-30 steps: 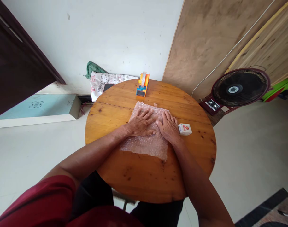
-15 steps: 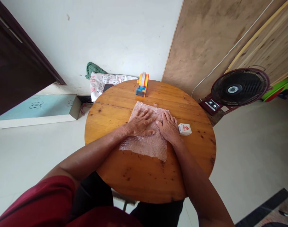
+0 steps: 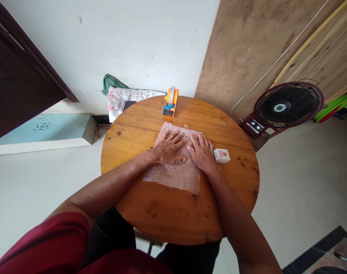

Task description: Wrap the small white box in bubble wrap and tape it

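Note:
A sheet of clear bubble wrap (image 3: 173, 177) lies on the round wooden table (image 3: 173, 213). On its left part rests my left hand (image 3: 168, 149), palm down with fingers spread. My right hand (image 3: 202, 153) presses flat on the right edge of the sheet, fingers apart. Neither hand grips anything. Just right of my right hand sits a small white box (image 3: 222, 155) with a red mark. An orange and blue tape dispenser (image 3: 171, 102) stands beyond the sheet at the table's far edge.
Behind the table lie a printed white sack (image 3: 116, 102) and a green bag (image 3: 113, 82) against the wall. A dark red fan (image 3: 287, 104) stands at the right. A pale blue-topped block (image 3: 48, 129) is on the floor at the left.
The fingers of my right hand have spread slightly and shifted a little on the bubble wrap. My left hand stays in place, and the whole view has moved very slightly.

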A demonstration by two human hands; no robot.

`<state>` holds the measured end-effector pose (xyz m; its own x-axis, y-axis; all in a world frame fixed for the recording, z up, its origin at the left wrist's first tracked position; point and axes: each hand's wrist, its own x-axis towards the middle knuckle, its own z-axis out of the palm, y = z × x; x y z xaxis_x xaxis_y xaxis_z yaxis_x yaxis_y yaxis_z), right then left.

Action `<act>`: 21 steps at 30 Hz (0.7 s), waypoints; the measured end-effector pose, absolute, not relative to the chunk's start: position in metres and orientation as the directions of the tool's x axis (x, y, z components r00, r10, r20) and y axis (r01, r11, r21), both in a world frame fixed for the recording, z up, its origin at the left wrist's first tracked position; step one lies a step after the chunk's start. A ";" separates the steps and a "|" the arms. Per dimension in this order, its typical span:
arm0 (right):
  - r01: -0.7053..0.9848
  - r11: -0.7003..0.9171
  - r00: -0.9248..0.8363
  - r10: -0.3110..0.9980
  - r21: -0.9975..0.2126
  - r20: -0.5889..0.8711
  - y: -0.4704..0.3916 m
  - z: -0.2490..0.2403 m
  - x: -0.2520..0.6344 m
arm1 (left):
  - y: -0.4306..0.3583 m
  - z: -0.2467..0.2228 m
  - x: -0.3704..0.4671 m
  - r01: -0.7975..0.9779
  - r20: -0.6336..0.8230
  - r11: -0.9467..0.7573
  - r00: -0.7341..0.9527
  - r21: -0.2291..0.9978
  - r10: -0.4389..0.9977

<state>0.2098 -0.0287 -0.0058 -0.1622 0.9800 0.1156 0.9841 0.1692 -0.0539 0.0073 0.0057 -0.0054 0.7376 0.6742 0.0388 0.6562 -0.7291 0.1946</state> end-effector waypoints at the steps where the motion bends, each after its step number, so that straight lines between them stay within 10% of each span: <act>1: 0.984 0.172 -0.165 0.979 -0.049 0.116 -0.028 -0.006 0.210 | 0.006 -0.005 0.007 0.656 0.039 -0.729 0.738 0.195 0.674; 21: 0.988 0.150 -0.144 0.984 -0.046 0.108 -0.028 -0.005 0.208 | 0.013 -0.009 0.010 0.656 0.163 -0.723 0.706 0.215 0.689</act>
<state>0.2082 -0.0277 -0.0051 -0.1441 0.9836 0.1084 0.9877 0.1498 -0.0457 0.0103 0.0128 -0.0094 0.7061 0.6891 0.1630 0.6562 -0.7233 0.2151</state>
